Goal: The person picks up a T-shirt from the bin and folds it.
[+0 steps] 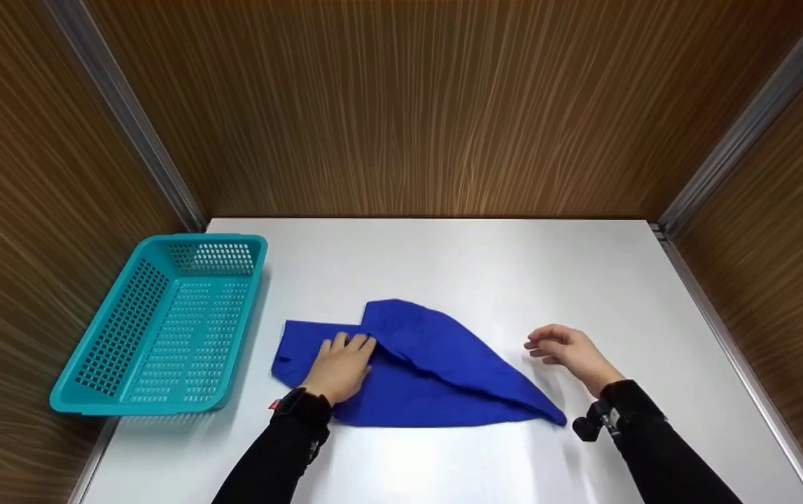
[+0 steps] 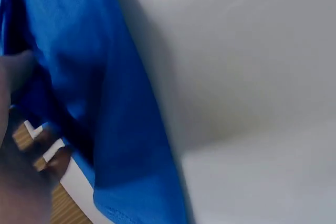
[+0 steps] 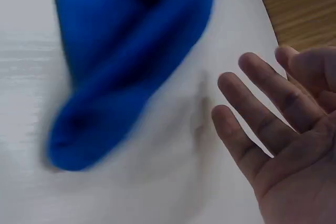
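A blue cloth (image 1: 443, 350) lies partly folded on the white tabletop, with a loose flap running across it and narrowing to a point at the right. My left hand (image 1: 341, 367) rests on the cloth's left part, its fingertips at the flap's edge. In the left wrist view, the thumb and fingers of the left hand (image 2: 23, 166) are apart, beside the blue fabric (image 2: 131, 129). My right hand (image 1: 573, 353) hovers right of the cloth, holding nothing. The right wrist view shows that hand's (image 3: 294, 135) fingers spread, apart from the cloth's twisted tip (image 3: 94, 129).
A teal plastic basket (image 1: 236, 350) with perforated walls stands at the table's left, with nothing in it. Wood-grain panels (image 1: 429, 112) enclose the white table (image 1: 471, 259) at the back and both sides. Metal strips (image 1: 737, 364) run along the side edges.
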The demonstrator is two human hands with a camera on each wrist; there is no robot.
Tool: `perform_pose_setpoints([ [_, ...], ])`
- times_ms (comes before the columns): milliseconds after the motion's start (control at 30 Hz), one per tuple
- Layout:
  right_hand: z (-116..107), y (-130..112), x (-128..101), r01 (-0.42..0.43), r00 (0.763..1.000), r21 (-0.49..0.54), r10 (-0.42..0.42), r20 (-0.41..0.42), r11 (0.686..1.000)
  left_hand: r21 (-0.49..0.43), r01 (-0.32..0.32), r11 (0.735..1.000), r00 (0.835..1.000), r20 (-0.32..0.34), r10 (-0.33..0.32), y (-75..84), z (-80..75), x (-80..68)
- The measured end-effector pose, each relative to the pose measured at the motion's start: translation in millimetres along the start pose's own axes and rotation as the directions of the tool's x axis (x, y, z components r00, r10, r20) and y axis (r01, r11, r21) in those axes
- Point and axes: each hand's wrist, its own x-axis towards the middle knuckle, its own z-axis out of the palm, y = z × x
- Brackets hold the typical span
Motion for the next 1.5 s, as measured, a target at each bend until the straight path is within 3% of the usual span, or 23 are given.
perform_pose_setpoints([
  [67, 15.7, -9.3, 1.9, 0.111, 0.994, -0.182, -0.111, 0.009, 0.977, -0.006, -0.007, 1.0, 0.994, -0.11, 0.006, 0.8, -1.6, 6.5],
  [133, 37.1, -18.5, 1.7, 0.22, 0.975, -0.367, -0.207, 0.075, 0.904, -0.043, -0.015, 0.999, 0.977, -0.213, 0.006, 2.6, -5.6, 13.7],
  [233, 70.7, -24.1, -2.0, 0.364, 0.931, -0.615, -0.281, 0.232, 0.7, -0.109, -0.041, 0.993, 0.949, -0.316, 0.004, 6.0, -14.2, 24.0],
  [333, 93.9, -17.6, -3.8, 0.415, 0.901, -0.776, -0.336, 0.275, 0.475, -0.188, -0.058, 0.98, 0.932, -0.361, -0.014, 8.8, -23.4, 30.1],
  [367, 97.2, -14.1, -3.0, 0.403, 0.894, -0.813, -0.37, 0.252, 0.42, -0.209, -0.059, 0.976, 0.932, -0.362, -0.021, 9.2, -26.5, 31.0],
  [400, 98.3, -11.4, -1.6, 0.368, 0.898, -0.835, -0.39, 0.205, 0.408, -0.227, -0.063, 0.972, 0.932, -0.363, -0.024, 9.4, -29.2, 31.6],
  [433, 97.1, -9.2, 0.5, 0.323, 0.904, -0.843, -0.405, 0.139, 0.43, -0.245, -0.063, 0.967, 0.933, -0.36, -0.03, 9.3, -31.7, 31.7],
  [467, 93.9, -8.1, 3.3, 0.274, 0.908, -0.836, -0.414, 0.062, 0.476, -0.259, -0.062, 0.964, 0.933, -0.357, -0.036, 8.9, -33.9, 31.5],
  [533, 83.2, -10.3, 9.6, 0.166, 0.926, -0.75, -0.362, -0.104, 0.64, -0.278, -0.063, 0.959, 0.934, -0.356, -0.042, 7.2, -37.0, 31.1],
  [600, 70.3, -15.5, 15.8, 0.05, 0.941, -0.586, -0.235, -0.244, 0.809, -0.277, -0.056, 0.959, 0.931, -0.361, -0.049, 5.2, -37.8, 30.7],
  [633, 64.4, -18.9, 18.8, -0.001, 0.939, -0.5, -0.171, -0.299, 0.866, -0.268, -0.047, 0.962, 0.93, -0.363, -0.055, 4.3, -37.3, 30.8],
  [700, 54.7, -24.5, 24.5, -0.073, 0.928, -0.383, -0.079, -0.365, 0.921, -0.236, -0.017, 0.972, 0.935, -0.347, -0.068, 3.2, -34.5, 30.7],
  [733, 51.6, -26.1, 26.8, -0.091, 0.921, -0.375, -0.065, -0.384, 0.923, -0.205, 0.0, 0.979, 0.941, -0.332, -0.069, 2.9, -32.1, 30.7],
  [800, 48.9, -28.1, 29.2, -0.104, 0.905, -0.431, -0.094, -0.415, 0.896, -0.128, 0.03, 0.991, 0.956, -0.287, -0.066, 3.0, -25.2, 30.2],
  [933, 51.6, -26.2, 29.7, -0.099, 0.844, -0.651, -0.283, -0.455, 0.753, 0.006, 0.081, 0.997, 0.985, -0.156, -0.079, 2.2, -11.3, 24.8],
  [1033, 56.7, -22.0, 27.3, -0.01, 0.814, -0.726, -0.416, -0.405, 0.688, 0.053, 0.123, 0.991, 0.99, -0.073, -0.119, -0.2, -4.9, 18.2],
  [1100, 60.4, -17.8, 26.4, 0.127, 0.826, -0.75, -0.488, -0.282, 0.649, 0.073, 0.159, 0.985, 0.987, -0.037, -0.157, -2.6, -2.3, 14.1],
  [1167, 64.8, -13.0, 25.3, 0.242, 0.861, -0.748, -0.493, -0.128, 0.618, 0.085, 0.192, 0.978, 0.981, -0.01, -0.192, -5.2, -0.2, 10.7],
  [1200, 66.6, -10.6, 25.2, 0.277, 0.877, -0.749, -0.477, -0.059, 0.602, 0.089, 0.202, 0.975, 0.979, -0.005, -0.203, -6.5, 0.6, 9.1],
  [1267, 68.5, -6.1, 25.3, 0.27, 0.917, -0.761, -0.4, 0.015, 0.59, 0.113, 0.192, 0.975, 0.981, -0.002, -0.193, -9.4, 1.6, 6.6],
  [1367, 68.5, -0.4, 25.1, 0.133, 0.957, -0.789, -0.285, -0.056, 0.599, 0.153, 0.105, 0.983, 0.994, -0.042, -0.1, -15.3, 1.7, 4.2],
  [1433, 67.3, 2.9, 24.5, 0.063, 0.959, -0.804, -0.258, -0.115, 0.591, 0.162, 0.03, 0.986, 0.995, -0.097, -0.014, -20.1, 0.6, 3.3],
  [1500, 66.5, 6.3, 22.9, 0.065, 0.951, -0.831, -0.287, -0.117, 0.552, 0.13, -0.047, 0.99, 0.987, -0.148, 0.067, -24.6, -1.5, 2.4],
])
